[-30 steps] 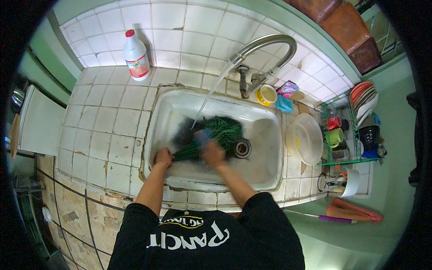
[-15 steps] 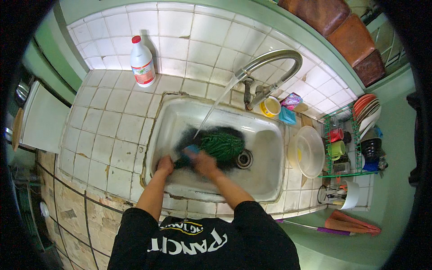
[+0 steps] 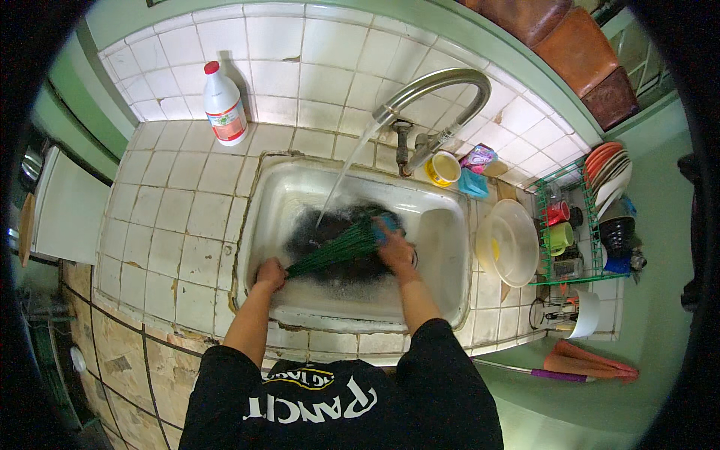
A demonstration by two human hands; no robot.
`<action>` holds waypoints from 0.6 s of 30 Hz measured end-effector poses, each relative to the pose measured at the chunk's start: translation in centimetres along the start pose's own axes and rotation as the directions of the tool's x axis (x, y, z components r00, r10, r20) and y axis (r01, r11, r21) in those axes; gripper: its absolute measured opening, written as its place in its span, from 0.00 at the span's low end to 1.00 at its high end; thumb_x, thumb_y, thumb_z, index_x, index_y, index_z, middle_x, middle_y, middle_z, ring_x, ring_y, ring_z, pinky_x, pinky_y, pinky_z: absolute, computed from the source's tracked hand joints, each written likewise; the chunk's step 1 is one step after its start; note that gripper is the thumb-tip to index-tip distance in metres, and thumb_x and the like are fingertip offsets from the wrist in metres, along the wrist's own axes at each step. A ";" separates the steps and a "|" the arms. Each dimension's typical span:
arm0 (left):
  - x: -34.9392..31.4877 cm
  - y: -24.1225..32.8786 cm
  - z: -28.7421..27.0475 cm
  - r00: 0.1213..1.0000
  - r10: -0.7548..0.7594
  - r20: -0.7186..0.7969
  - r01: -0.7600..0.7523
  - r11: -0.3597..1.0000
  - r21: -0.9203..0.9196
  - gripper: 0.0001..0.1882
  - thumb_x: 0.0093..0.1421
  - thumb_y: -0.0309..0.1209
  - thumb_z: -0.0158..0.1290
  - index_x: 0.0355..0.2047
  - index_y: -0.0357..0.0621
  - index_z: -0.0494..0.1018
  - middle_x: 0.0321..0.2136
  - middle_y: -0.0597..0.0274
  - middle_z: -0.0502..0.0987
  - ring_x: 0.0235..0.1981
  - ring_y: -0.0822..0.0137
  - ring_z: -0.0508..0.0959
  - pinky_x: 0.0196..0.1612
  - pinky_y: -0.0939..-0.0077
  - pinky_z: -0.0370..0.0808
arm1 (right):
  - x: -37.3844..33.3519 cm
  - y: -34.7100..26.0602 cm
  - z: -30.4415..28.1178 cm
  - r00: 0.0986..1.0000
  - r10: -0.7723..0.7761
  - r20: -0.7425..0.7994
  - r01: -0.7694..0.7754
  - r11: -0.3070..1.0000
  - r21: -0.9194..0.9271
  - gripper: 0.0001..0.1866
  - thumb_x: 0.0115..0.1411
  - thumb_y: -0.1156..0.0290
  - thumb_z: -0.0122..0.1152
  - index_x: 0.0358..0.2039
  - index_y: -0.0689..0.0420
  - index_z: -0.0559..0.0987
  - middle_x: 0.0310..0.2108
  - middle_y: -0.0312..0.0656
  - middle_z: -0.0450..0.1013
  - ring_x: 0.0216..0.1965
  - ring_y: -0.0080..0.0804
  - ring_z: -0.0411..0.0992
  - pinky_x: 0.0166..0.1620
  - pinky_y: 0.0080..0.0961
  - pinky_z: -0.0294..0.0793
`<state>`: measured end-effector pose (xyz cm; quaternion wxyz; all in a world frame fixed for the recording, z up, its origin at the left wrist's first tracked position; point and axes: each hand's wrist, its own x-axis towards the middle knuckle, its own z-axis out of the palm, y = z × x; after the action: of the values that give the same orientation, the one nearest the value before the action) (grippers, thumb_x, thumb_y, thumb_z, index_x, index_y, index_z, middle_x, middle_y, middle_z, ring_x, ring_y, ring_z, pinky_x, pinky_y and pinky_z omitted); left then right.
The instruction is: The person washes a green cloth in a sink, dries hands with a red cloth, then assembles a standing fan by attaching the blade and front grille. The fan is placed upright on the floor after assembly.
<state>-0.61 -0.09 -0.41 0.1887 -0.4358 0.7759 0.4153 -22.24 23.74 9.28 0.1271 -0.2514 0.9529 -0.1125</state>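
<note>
Green cloth (image 3: 334,253) lies in the white sink (image 3: 442,289), its narrow end near the left wall and its wider part fanning toward the middle, with a dark wet patch spread around it; from here I can't tell whether that is the same piece. The person's left hand (image 3: 271,274) is at the narrow end, fingers closed on the cloth. The right hand (image 3: 396,252) is at the other end, near the drain, fingers curled around a small blue scrubber (image 3: 385,225) pressed to the fabric; its exact kind is too small for me to make out.

Water (image 3: 339,182) runs from the curved metal tap (image 3: 448,74) onto the dark patch. A white bottle (image 3: 225,105) with a red cap stands on the tiled counter (image 3: 169,217), behind and left of the sink. Just beside the tap's base sits a yellow tub (image 3: 443,169), then a blue packet (image 3: 472,182). Farther right are a pale bowl (image 3: 507,255) and a green dish rack (image 3: 581,279) holding plates (image 3: 602,166) and cups.
</note>
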 end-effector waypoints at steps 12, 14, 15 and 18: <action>-0.7 0.1 0.1 0.986 0.142 -0.090 -0.126 0.978 0.167 0.08 0.51 0.24 0.58 0.31 0.37 0.72 0.29 0.48 0.78 0.35 0.51 0.79 0.38 0.59 0.74 | 2.6 -0.2 2.2 0.997 -0.067 -0.043 0.066 0.997 -0.030 0.38 0.57 0.65 0.55 0.64 0.24 0.53 0.39 0.52 0.71 0.31 0.49 0.76 0.31 0.42 0.78; -0.2 -0.2 0.2 0.987 0.143 -0.074 -0.129 0.977 0.170 0.10 0.51 0.25 0.58 0.33 0.37 0.72 0.30 0.47 0.78 0.35 0.50 0.79 0.39 0.58 0.74 | 2.9 -0.5 1.8 0.995 0.057 -0.086 -0.069 0.987 -0.146 0.38 0.57 0.61 0.56 0.65 0.24 0.51 0.37 0.52 0.72 0.28 0.46 0.76 0.27 0.43 0.77; 0.2 -0.5 0.2 0.994 0.100 -0.036 -0.096 0.991 0.096 0.11 0.51 0.26 0.59 0.34 0.37 0.72 0.30 0.46 0.78 0.35 0.49 0.79 0.40 0.57 0.74 | 3.4 -0.7 2.1 0.998 0.060 -0.030 -0.065 0.979 -0.192 0.39 0.56 0.60 0.57 0.65 0.23 0.52 0.37 0.51 0.72 0.28 0.45 0.76 0.25 0.44 0.76; 1.4 -1.3 0.6 0.985 0.156 -0.069 -0.153 0.987 0.039 0.15 0.50 0.30 0.62 0.36 0.37 0.72 0.31 0.44 0.78 0.36 0.48 0.79 0.40 0.57 0.74 | 0.9 -5.1 8.8 0.954 -0.295 -0.051 0.285 0.948 -0.143 0.36 0.54 0.66 0.55 0.64 0.33 0.59 0.36 0.51 0.72 0.33 0.47 0.75 0.31 0.47 0.76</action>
<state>-0.31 -0.75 -2.32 0.1351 -0.3858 0.8205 0.3996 -18.09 17.59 2.21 0.0575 -0.3926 0.9149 -0.0746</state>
